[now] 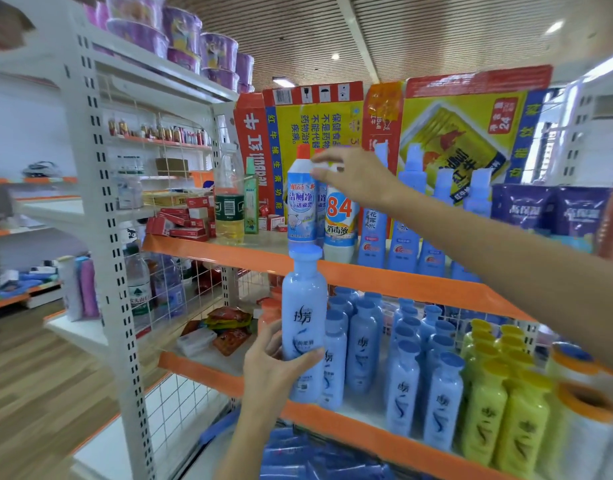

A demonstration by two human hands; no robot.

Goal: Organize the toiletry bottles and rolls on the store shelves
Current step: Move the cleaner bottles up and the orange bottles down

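Left hand [274,362] wraps lower body of pale blue shampoo bottle [303,327], upright, raised in front of orange front edge of middle shelf [419,431]. Right hand [353,174] reaches over upper shelf [229,249], fingertips pinched at white cap of "84" disinfectant bottle [339,220] near front edge. Red-capped toilet cleaner bottle [301,202] just beside it, leftward. Matching blue shampoo bottles [402,368] in rows on middle shelf; yellow-green bottles [506,410] toward right end; orange-rimmed rolls [585,410] at far right.
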